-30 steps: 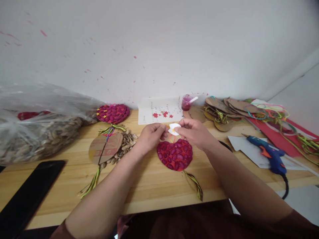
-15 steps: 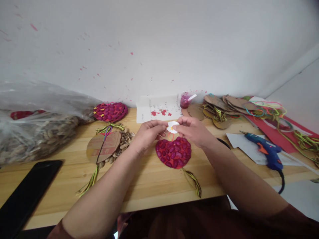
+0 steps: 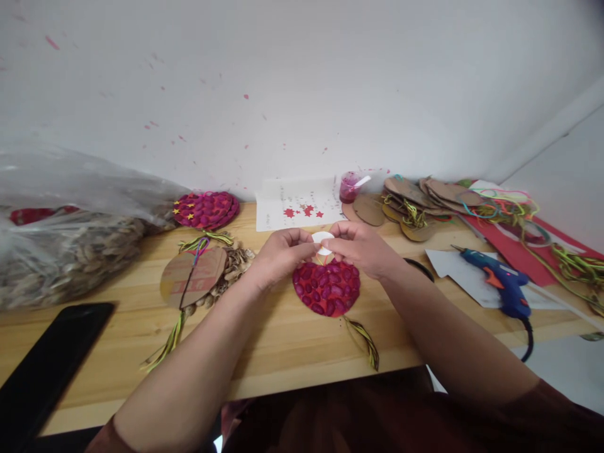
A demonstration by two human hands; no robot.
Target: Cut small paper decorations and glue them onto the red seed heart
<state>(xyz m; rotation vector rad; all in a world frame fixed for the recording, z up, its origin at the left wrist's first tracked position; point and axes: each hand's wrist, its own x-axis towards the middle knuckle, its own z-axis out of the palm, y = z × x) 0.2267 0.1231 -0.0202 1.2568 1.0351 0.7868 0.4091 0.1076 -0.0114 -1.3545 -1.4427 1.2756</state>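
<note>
Both my hands meet over the middle of the wooden table (image 3: 292, 352). My left hand (image 3: 278, 255) and my right hand (image 3: 361, 246) pinch a small white paper piece (image 3: 322, 240) between their fingertips. Just below it lies a red heart covered in shells (image 3: 326, 288), with a yellow-green tassel (image 3: 365, 336) trailing toward the table's front edge. The fingers hide part of the paper.
A clear bag of shells (image 3: 70, 239) fills the left. A black tablet (image 3: 42, 371) lies front left. Another red heart (image 3: 205, 209), a cardboard heart (image 3: 191, 275), a sheet of red stars (image 3: 295, 204), a glitter cup (image 3: 349, 187), cardboard cutouts (image 3: 415, 204) and a blue glue gun (image 3: 495, 283) surround my hands.
The hands closed in on the white paper and folded it smaller, so less of it shows. The view shifted slightly, nothing else on the table moved.
</note>
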